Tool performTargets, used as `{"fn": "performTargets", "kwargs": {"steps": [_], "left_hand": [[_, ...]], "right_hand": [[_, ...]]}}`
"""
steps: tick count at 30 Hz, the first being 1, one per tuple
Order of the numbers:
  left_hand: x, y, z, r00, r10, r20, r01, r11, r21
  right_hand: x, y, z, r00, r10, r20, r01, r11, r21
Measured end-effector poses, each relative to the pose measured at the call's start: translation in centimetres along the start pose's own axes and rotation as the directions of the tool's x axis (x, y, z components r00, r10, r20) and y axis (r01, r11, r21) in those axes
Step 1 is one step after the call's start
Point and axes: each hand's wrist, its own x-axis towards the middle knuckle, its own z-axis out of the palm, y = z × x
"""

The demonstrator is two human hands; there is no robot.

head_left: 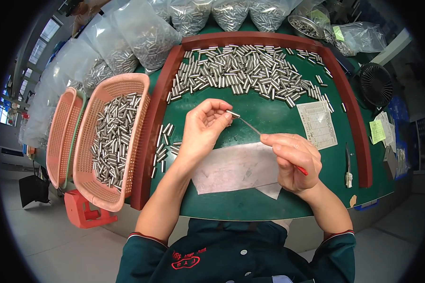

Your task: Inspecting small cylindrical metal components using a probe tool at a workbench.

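My left hand [204,126] pinches one small metal cylinder [234,113] between thumb and fingers, above the green table mat [274,113]. My right hand [295,158] is closed around a thin tool with a red handle [301,170]. Its slim metal shaft [249,125] reaches up to the left, and the tip is at or very near the held cylinder; contact is too small to tell. Below both hands lies a whitish, stained cloth [231,172]. Beyond them spreads a large heap of similar cylinders [241,70]. Several more [161,150] lie left of my left forearm.
A dark red raised border [148,155] edges the mat. Outside it on the left stand pink baskets [82,160], one filled with cylinders. Clear bags of metal parts [151,42] line the back. To the right are a printed sheet [317,123], tweezers-like tool [348,162] and black fan [376,85].
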Motion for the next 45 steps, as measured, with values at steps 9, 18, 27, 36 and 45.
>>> {"fn": "performTargets", "kwargs": {"steps": [9, 18, 27, 36, 45], "left_hand": [[-0.1, 0.0, 0.2, 0.999, -0.009, 0.035, 0.008, 1.0, 0.019], [-1.0, -0.2, 1.5, 0.98, 0.194, -0.034, -0.185, 0.964, 0.19], [-1.1, 0.0, 1.9, 0.916, 0.401, 0.016, -0.363, 0.81, 0.461], [-1.2, -0.1, 1.6, 0.9, 0.427, -0.093, -0.351, 0.833, 0.428], [-1.3, 0.0, 2.4, 0.847, 0.531, -0.01, -0.472, 0.76, 0.447]], "right_hand": [[-0.1, 0.2, 0.1, 1.0, 0.009, 0.009, -0.009, 1.0, -0.001], [0.3, 0.0, 0.1, 1.0, 0.026, -0.006, -0.026, 0.999, -0.047], [0.1, -0.2, 0.0, 1.0, 0.007, 0.027, -0.004, 0.995, -0.096], [-0.3, -0.4, 0.3, 0.993, -0.068, 0.094, 0.078, 0.99, -0.113], [-0.2, -0.4, -0.5, 0.999, -0.048, 0.021, 0.051, 0.986, -0.157]]}}
